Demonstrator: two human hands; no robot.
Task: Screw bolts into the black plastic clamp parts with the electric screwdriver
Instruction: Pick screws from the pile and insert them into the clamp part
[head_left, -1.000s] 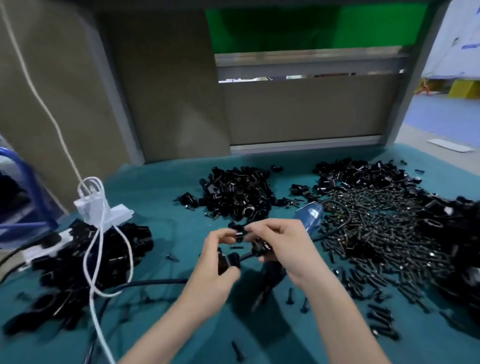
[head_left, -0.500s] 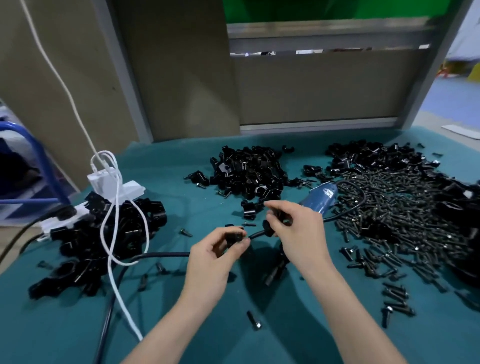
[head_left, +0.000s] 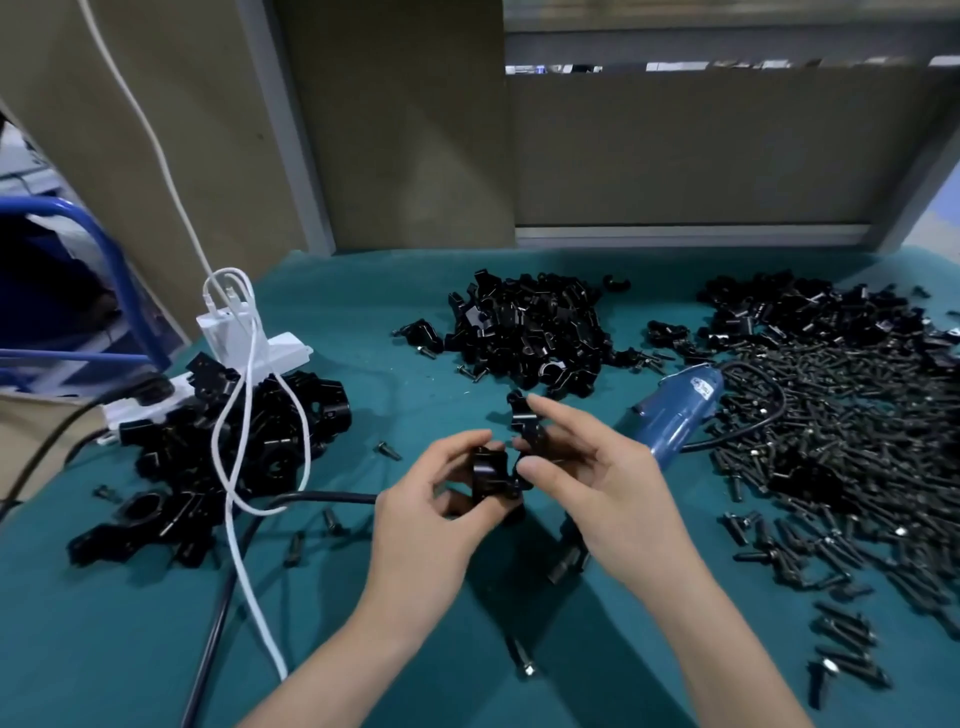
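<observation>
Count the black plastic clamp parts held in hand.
2: a black plastic clamp part in the left hand, a second clamp part in the right hand; others may be hidden.

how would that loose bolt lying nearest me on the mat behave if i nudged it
The loose bolt looks like a round shank with a wider head, so it would probably roll in a curve rather than straight. The teal mat looks cloth-like, likely slowing it. Rigid too, probably metal.

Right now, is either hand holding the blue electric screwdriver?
No, the blue screwdriver lies on the table, while the left hand and right hand each hold black clamp parts.
</observation>
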